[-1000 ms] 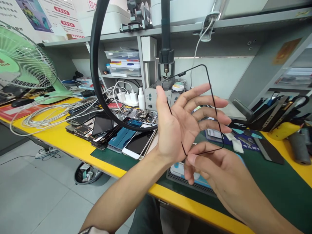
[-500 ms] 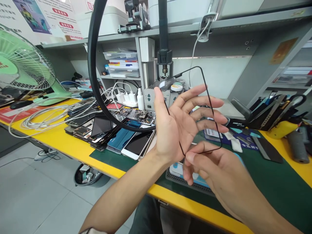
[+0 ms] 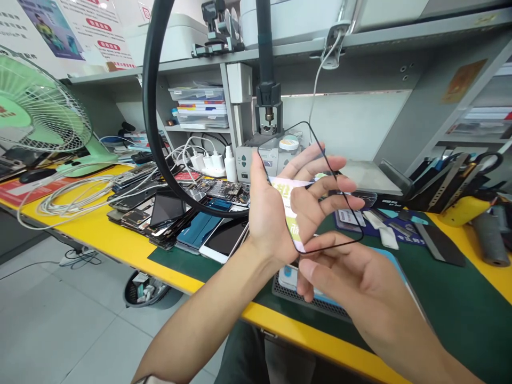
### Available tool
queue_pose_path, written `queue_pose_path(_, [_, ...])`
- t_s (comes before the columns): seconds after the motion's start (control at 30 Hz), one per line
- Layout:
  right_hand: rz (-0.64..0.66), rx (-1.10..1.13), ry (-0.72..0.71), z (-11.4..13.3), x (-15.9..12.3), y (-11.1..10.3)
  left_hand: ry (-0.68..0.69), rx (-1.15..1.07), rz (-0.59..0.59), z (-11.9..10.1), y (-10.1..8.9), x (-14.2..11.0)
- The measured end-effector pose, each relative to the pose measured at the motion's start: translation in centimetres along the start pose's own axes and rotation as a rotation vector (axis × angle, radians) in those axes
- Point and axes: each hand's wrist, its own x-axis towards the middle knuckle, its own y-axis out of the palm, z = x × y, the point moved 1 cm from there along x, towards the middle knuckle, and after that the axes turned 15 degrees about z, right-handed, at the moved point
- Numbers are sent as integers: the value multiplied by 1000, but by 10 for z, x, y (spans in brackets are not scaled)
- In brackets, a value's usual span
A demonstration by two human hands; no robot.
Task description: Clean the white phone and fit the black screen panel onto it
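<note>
Yellow runs along the front of one long table point(image 3: 288, 328), with one dark green mat point(image 3: 460, 304) laid over the working part. Behind it rises one grey shelf unit point(image 3: 400, 33). One pale green fan point(image 3: 48, 106) stands at the table's left end, and one black hoop point(image 3: 149, 85) curves down over the middle.

Two bare hands meet in front of me. The left hand point(image 3: 286, 205) is turned palm up, its four fingers apart and loosely bent, its thumb raised. The right hand point(image 3: 344, 266) is near it, lower down; its fingers bend at the lower edge of one clear, black-bordered panel point(image 3: 292, 205), and I cannot tell whether they pinch it. That panel is in the air, tilted, in front of the left palm, with a lettered pink and yellow-green patch showing in it.

One bin point(image 3: 150, 290) stands on the floor, filled with scraps. One dark mesh pad point(image 3: 288, 293) lies partly hidden below the right hand. Two clear plastic boxes point(image 3: 196, 94) sit on the shelf unit. Left of the hands, one white-framed phone point(image 3: 224, 240) and one blue phone back point(image 3: 203, 226) lie side by side, next to a phone pile point(image 3: 136, 216) too overlapped to count. Smaller yet are one white bottle point(image 3: 231, 165) and one round white-lidded jar point(image 3: 288, 145).
</note>
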Motion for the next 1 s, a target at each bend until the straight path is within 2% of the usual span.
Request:
queue_pose_path(0.2, [-72,-57,18,1,6,4,12,-9,84,2,8,-3])
queue_pose_path(0.57, [12,-103,-3,-2,0,1,-42,-66,73,1,12,-3])
queue_pose_path(0.77, [-68,-297,-85,-3,-2,-1,-46,-82,79,-2,11,-3])
queue_pose_path(1.0, [-317,-700,-269,5,-5,-4,-39,-52,44,-1,10,-2])
